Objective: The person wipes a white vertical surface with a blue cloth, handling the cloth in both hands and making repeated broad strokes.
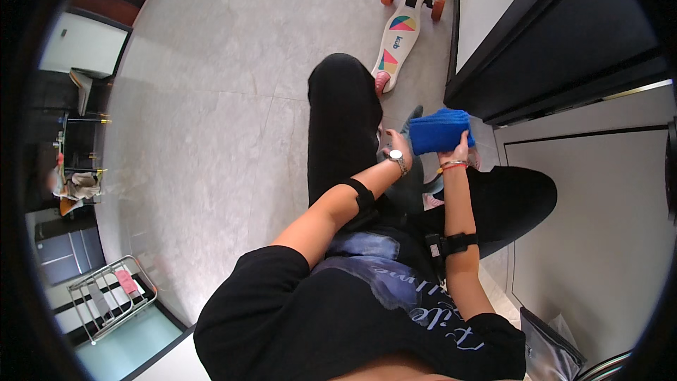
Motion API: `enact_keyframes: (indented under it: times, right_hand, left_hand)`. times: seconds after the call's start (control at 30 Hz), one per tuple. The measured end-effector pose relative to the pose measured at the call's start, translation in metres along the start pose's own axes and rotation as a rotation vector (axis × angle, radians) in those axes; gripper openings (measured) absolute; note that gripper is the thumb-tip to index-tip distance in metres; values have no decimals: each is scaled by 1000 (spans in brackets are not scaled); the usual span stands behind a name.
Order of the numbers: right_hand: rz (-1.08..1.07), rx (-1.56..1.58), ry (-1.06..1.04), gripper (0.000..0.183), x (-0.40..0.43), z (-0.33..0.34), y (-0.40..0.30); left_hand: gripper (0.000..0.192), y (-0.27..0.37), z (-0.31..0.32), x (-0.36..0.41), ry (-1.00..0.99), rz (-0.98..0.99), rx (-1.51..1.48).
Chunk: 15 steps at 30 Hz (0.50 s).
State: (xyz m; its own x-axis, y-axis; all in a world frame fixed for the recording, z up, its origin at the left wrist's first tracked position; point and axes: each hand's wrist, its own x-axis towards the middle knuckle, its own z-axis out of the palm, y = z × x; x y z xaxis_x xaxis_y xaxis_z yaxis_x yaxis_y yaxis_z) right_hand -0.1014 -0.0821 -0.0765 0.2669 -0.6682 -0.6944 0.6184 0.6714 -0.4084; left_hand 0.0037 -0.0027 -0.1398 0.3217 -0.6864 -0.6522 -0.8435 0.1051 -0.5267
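My right hand [456,151] holds a folded blue cloth [441,132], with the thumb on its near right corner. My left hand [399,147], below a wristwatch, is to the left of the cloth with its fingers apart and holds nothing visible. Beneath both hands, between my bent knees, is a grey-blue object [410,177]; my arms and the cloth hide much of it, and its kind is unclear. Pink footwear [433,200] shows partly beside it.
A white kick scooter [400,37] with orange wheels stands on the grey tiled floor [211,116] beyond my left knee. A pale cabinet panel [587,201] and a dark frame are at right. A plastic bag [550,349] sits lower right; a metal rack [113,299] stands lower left.
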Motion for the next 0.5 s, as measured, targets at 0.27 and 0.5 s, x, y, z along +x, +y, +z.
enact_keyframes:
  times: [0.27, 0.5]
  right_hand:
    - [-250, 69, -90, 53, 1, -35, -30]
    - [-86, 323, -1053, 48, 14, -63, -34]
  left_hand:
    - [33, 26, -40, -38, 333, 371, -469]
    - [39, 34, -28, -22, 296, 420, -433]
